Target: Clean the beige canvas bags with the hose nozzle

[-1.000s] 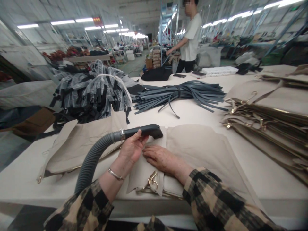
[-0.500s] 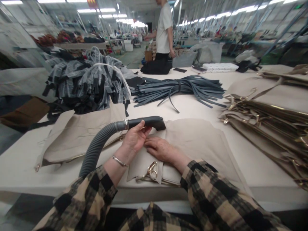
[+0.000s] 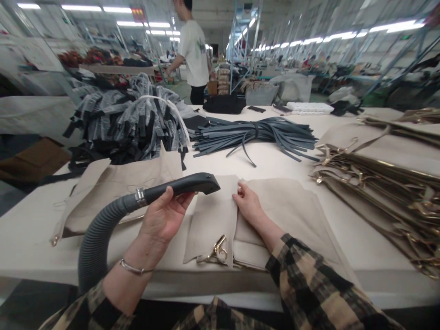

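My left hand is closed around a black vacuum nozzle on a grey ribbed hose, held just above a beige fabric bag piece. That piece has a gold clasp near its front edge. My right hand pinches the far right edge of its folded flap, where it meets a wider beige panel. The nozzle tip points right, over the flap's upper left corner.
A stack of beige bags with gold hardware fills the right side. Blue-grey straps lie at mid-table, and a heap of grey and black straps at the left. Another beige piece lies left. A person in a white shirt stands beyond.
My right hand slid from under the nozzle to the flap's far right edge. My left hand drew the nozzle back to the left. The person in the background walked left.
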Demonstrator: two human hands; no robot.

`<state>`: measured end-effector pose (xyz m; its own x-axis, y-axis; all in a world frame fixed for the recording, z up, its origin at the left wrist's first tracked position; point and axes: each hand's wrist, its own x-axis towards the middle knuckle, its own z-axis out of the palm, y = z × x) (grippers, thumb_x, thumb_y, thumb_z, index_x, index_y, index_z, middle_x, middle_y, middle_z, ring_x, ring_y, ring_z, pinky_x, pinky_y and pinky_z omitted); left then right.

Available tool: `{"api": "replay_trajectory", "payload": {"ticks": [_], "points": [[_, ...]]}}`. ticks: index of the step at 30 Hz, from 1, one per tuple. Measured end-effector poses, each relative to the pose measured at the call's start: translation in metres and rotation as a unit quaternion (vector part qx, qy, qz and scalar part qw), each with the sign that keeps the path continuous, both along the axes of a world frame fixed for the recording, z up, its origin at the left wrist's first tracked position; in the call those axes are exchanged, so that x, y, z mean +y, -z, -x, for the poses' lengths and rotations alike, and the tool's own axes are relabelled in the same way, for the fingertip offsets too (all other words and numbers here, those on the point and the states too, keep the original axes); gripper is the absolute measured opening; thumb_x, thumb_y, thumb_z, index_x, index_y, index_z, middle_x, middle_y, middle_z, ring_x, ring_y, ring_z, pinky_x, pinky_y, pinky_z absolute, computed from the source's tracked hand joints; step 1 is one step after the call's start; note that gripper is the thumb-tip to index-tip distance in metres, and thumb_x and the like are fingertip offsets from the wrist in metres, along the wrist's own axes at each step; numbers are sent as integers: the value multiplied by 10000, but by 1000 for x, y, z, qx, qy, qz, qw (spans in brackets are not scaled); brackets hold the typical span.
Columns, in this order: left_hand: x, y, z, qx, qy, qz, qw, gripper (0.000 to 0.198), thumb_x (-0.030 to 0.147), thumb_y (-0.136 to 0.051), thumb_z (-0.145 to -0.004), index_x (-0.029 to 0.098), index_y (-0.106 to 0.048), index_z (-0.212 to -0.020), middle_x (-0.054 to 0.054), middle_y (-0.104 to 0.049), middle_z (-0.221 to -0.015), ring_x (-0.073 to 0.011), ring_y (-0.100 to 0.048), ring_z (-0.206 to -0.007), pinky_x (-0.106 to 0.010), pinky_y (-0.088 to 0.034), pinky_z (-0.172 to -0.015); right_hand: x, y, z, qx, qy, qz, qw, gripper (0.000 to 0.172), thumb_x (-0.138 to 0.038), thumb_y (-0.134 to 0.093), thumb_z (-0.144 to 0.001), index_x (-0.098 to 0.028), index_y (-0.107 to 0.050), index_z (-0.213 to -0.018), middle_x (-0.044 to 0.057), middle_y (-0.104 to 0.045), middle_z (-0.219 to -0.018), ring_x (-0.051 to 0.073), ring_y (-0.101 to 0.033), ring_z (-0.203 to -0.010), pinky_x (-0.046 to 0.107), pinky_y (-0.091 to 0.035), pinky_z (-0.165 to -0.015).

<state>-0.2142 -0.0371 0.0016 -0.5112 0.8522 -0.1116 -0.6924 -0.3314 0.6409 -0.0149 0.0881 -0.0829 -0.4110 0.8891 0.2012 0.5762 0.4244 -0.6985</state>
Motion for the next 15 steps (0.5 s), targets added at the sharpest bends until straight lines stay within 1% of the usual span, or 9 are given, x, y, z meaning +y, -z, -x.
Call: {"api": "replay_trajectory", "payload": {"ticks": [2,3,4,6,7,9,12,15], "points": [[3,1,-3,0,7,2,1000,314,218,-903,-610,154,-704,-844,-82,-764,-896,-253,-711,-912,-400,-598,-879,-10,-6,5,-40,-28,-20,999,422,-137,-486,-862,-161,-597,-1268,129,-666,-1163,248,-594,-1088,401,-457,-1016],[5,2,-4,0,9,3,1000,330,221,-909,-598,148,-704,-846,-87,-763,-902,-256,-710,-914,-399,-597,-878,-14,-9,7,-76,-49,-41,995,384,-127,-482,-874,-162,-623,-1229,144,-645,-1197,260,-561,-1130,407,-432,-1042],[7,2,-4,1,11,4,1000,342,220,-915,-587,145,-702,-845,-89,-762,-904,-257,-709,-911,-396,-598,-872,-17,-12,9,-119,-70,-67,988,351,-128,-470,-894,-162,-639,-1200,154,-631,-1209,272,-536,-1148,416,-423,-1045],[14,2,-6,1,13,8,1000,346,208,-917,-576,146,-696,-835,-85,-761,-897,-255,-709,-892,-391,-599,-856,-20,-17,12,-202,-102,-117,967,307,-164,-451,-936,-156,-644,-1174,161,-617,-1194,291,-517,-1124,431,-441,-1002],[18,3,-7,2,15,12,1000,339,198,-914,-578,149,-692,-830,-81,-759,-889,-252,-709,-885,-389,-598,-849,-21,-18,13,-227,-111,-136,958,294,-196,-456,-950,-154,-639,-1176,157,-611,-1196,294,-513,-1113,431,-451,-979],[27,5,-9,3,19,19,1000,320,172,-903,-591,157,-686,-825,-66,-755,-873,-240,-709,-877,-382,-592,-845,-20,-20,14,-235,-119,-151,953,296,-259,-487,-958,-154,-626,-1197,146,-591,-1240,293,-503,-1122,423,-450,-969],[38,11,-13,7,23,36,999,307,121,-887,-599,157,-679,-822,-49,-749,-850,-217,-710,-832,-366,-588,-816,-19,-19,13,-223,-117,-153,956,332,-305,-505,-959,-154,-610,-1236,143,-556,-1311,290,-479,-1170,412,-428,-1002],[46,19,-16,11,18,47,999,305,84,-876,-600,152,-674,-818,-40,-744,-835,-199,-705,-784,-350,-586,-784,-20,-18,12,-214,-102,-144,961,330,-309,-520,-952,-154,-617,-1226,150,-575,-1251,288,-490,-1143,408,-427,-998]]}}
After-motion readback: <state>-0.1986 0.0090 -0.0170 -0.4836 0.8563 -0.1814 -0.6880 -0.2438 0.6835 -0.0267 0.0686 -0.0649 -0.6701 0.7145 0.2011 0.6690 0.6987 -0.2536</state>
